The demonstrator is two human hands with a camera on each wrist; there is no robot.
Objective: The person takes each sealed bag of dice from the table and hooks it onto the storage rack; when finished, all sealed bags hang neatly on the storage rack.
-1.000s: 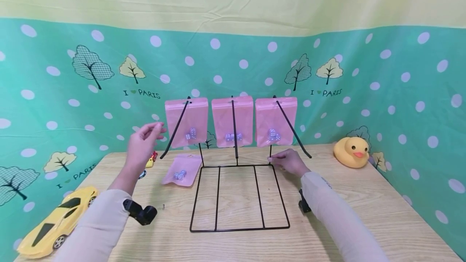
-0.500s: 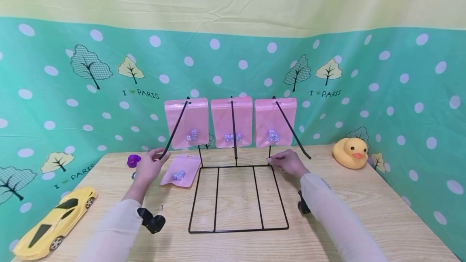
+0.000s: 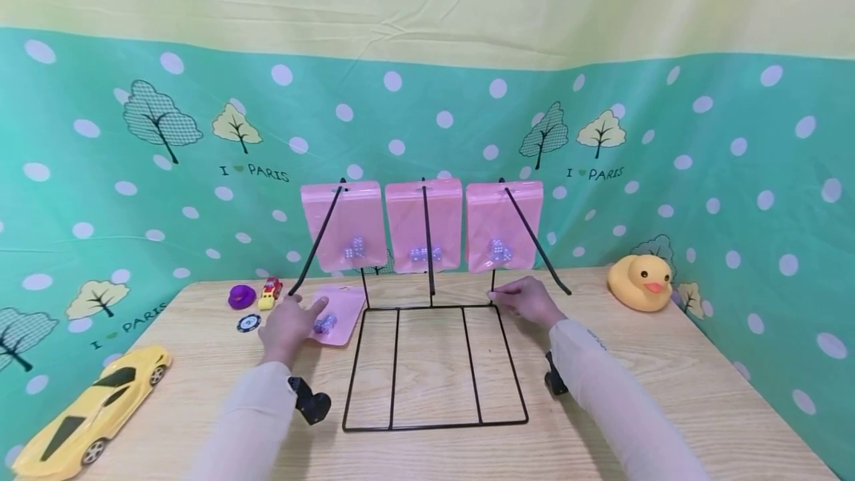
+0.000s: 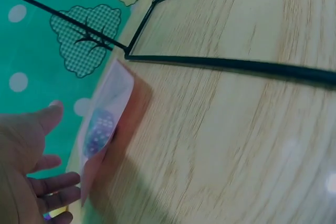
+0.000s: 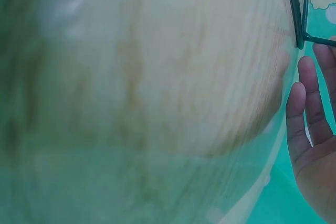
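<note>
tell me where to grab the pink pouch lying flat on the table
Probably pinch the pink pouch by its far top edge with the hang hole, coming from the left where the left hand hovers. It lies flat, the dice bulge lower down, and the black wire rack blocks its right.

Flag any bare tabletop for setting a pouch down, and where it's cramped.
Bare wood lies right of the wire rack, between it and the rubber duck, and along the near edge past the yellow car. Crowded: far left, where the left hand meets the loose pouch beside small toys.
</note>
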